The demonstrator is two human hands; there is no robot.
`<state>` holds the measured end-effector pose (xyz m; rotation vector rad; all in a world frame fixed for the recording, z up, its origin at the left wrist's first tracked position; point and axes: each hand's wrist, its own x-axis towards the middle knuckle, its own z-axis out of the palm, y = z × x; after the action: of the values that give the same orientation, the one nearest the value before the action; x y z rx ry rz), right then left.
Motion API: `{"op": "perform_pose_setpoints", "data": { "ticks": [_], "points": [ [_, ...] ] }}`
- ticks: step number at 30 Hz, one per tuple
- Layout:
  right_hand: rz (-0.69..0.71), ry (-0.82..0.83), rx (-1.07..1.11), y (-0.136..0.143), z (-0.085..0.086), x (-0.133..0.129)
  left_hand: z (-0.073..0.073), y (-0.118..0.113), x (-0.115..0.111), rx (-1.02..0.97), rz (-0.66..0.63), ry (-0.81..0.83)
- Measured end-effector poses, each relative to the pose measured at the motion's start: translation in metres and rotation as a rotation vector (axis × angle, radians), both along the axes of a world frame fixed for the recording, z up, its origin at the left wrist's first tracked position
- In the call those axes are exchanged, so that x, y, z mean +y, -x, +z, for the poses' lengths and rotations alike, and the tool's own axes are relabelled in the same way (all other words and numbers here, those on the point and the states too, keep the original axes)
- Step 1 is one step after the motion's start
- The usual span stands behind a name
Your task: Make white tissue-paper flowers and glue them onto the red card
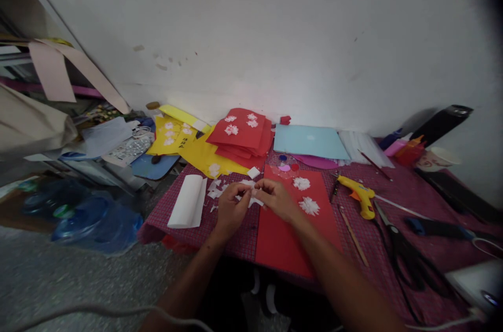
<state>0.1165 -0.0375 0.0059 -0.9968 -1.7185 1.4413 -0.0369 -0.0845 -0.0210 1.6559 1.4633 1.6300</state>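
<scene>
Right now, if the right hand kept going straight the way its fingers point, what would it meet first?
The right hand points left, so it would likely meet the left hand, which pinches the same white paper piece. Depth is unclear.

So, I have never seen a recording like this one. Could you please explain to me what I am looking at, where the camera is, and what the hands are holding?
There is no machine here. One person works with bare hands, and the single camera sits on that person's head, looking forward and down, so the arms enter from the bottom edge.

The left hand and the right hand meet over a small piece of white paper, pinching it together between the fingertips.

Under them lies a red sheet with two white paper flowers on it. It rests on a table with a checked cloth. Around it are white paper scraps, a white roll, stacks of red and yellow paper, a light blue sheet, a yellow glue gun and black scissors.
</scene>
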Motion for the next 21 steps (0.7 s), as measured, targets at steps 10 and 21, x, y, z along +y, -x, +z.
{"op": "perform_pose_setpoints", "data": {
  "ticks": [10, 21],
  "points": [
    [-0.056, -0.092, -0.073, 0.003, -0.006, 0.003, -0.004, 0.002, 0.001, -0.058, -0.018, 0.049],
    [-0.087, -0.079, -0.073, 0.004, -0.01, 0.004, -0.009, 0.002, 0.005, -0.407, -0.075, 0.226]
  ]
}}
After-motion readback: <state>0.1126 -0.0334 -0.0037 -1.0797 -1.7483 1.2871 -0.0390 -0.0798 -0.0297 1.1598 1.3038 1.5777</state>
